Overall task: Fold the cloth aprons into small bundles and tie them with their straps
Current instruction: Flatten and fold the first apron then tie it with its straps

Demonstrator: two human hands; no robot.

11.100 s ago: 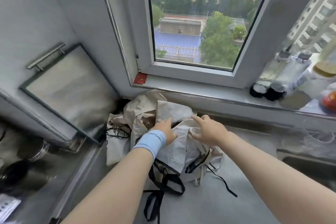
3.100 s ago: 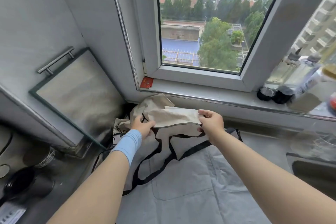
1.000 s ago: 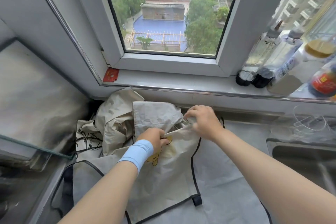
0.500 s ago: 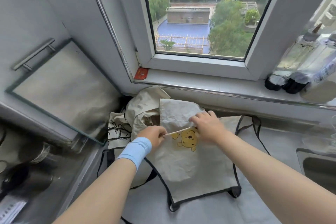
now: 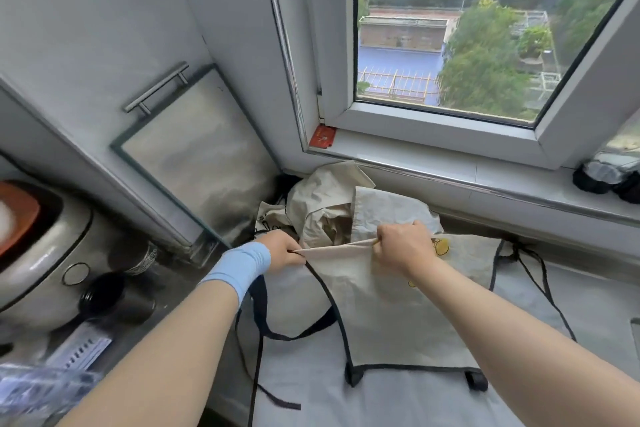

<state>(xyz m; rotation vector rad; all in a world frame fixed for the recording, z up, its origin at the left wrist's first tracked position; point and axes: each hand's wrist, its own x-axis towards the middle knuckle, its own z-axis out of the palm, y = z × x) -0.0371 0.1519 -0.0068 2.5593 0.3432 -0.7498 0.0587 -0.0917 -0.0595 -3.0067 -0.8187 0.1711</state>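
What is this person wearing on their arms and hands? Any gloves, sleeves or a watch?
No gloves: both hands are bare. Behind the left hand a plain light blue wristband wraps the wrist like a soft cuff, with no markings that I can make out. The right hand and its wrist carry nothing, no watch. No sleeves show on either forearm as far as the picture reaches.
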